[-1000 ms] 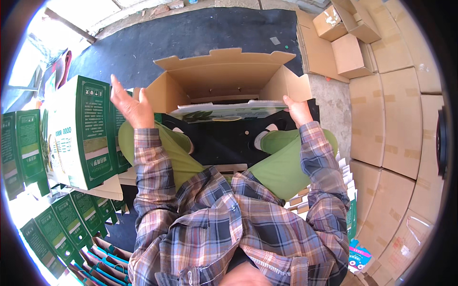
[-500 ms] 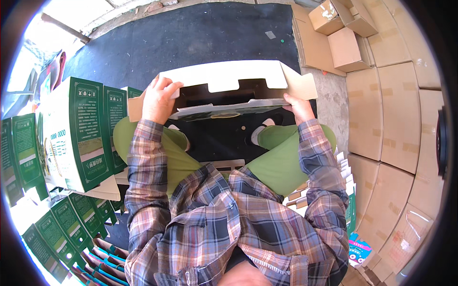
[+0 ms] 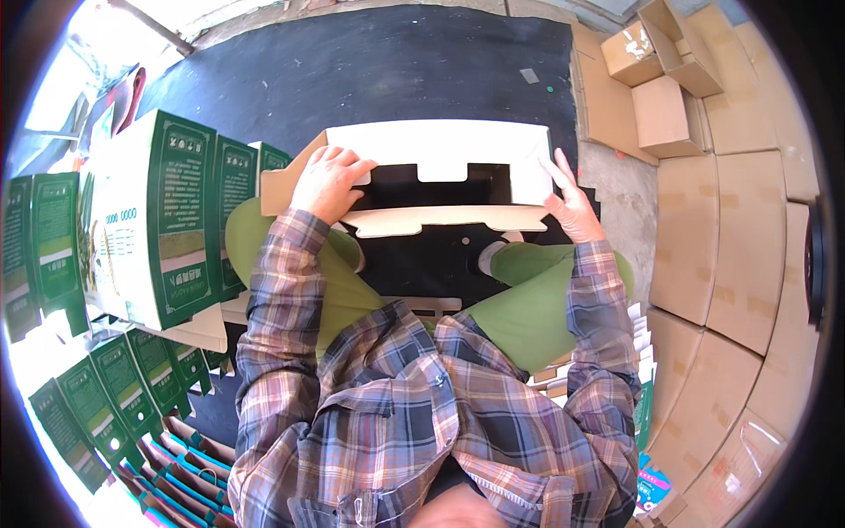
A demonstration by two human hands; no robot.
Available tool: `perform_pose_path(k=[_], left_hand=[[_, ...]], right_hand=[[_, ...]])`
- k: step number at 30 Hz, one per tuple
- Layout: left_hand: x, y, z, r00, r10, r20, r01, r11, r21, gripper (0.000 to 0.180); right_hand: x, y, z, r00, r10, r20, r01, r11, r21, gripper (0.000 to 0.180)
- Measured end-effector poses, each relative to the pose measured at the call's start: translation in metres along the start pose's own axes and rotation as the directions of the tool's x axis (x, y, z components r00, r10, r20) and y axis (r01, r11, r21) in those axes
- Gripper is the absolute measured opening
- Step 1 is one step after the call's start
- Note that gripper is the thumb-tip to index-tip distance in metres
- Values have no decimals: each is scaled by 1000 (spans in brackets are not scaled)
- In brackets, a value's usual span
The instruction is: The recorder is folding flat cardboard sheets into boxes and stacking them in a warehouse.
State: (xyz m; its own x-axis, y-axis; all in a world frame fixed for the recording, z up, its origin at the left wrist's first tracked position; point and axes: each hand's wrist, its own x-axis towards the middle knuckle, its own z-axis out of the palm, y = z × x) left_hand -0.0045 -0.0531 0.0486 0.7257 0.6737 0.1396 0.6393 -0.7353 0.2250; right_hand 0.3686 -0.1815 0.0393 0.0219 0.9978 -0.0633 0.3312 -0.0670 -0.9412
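A folding carton box [image 3: 449,141] stands between my knees with its slotted, tabbed side toward me and a dark hollow inside. Its tan left end flap [image 3: 288,180] sticks outward, while the right end flap [image 3: 531,180] lies folded across the end. Along the near edge, a long flap [image 3: 449,216] hangs toward me. My left hand [image 3: 330,183] grips the box's left end, fingers curled over the edge beside a small white tab. Against the right end rests my right hand [image 3: 572,201], its fingers stretched out and touching the folded flap.
Green-and-white printed cartons [image 3: 180,220] stand upright close by my left arm, with more rows below. Brown cardboard boxes [image 3: 687,238] are stacked along the right. Small open brown boxes [image 3: 664,106] sit at the far right, beyond the black floor sheet [image 3: 387,62].
The right end flap, outstretched before, has been folded in. The near long flap has come down toward me. My right hand's fingers have straightened along the box end.
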Motion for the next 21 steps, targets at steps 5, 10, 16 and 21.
perform_pose_path(k=[5,10,16,21], left_hand=[[-11,8,-16,884,-8,-467,-51,992,-114,25],[-62,26,-15,523,-313,-792,38,938,-345,44],[-61,17,6,836,-353,-419,-51,712,-700,78],[-30,24,24,855,-460,-238,276,794,-542,60]], right_hand=[[7,0,13,995,101,-8,-101,981,-168,78],[4,-10,17,994,111,15,-109,985,-131,77],[7,-4,18,996,91,12,-89,988,-127,73],[9,3,20,993,108,-42,-110,993,-42,68]])
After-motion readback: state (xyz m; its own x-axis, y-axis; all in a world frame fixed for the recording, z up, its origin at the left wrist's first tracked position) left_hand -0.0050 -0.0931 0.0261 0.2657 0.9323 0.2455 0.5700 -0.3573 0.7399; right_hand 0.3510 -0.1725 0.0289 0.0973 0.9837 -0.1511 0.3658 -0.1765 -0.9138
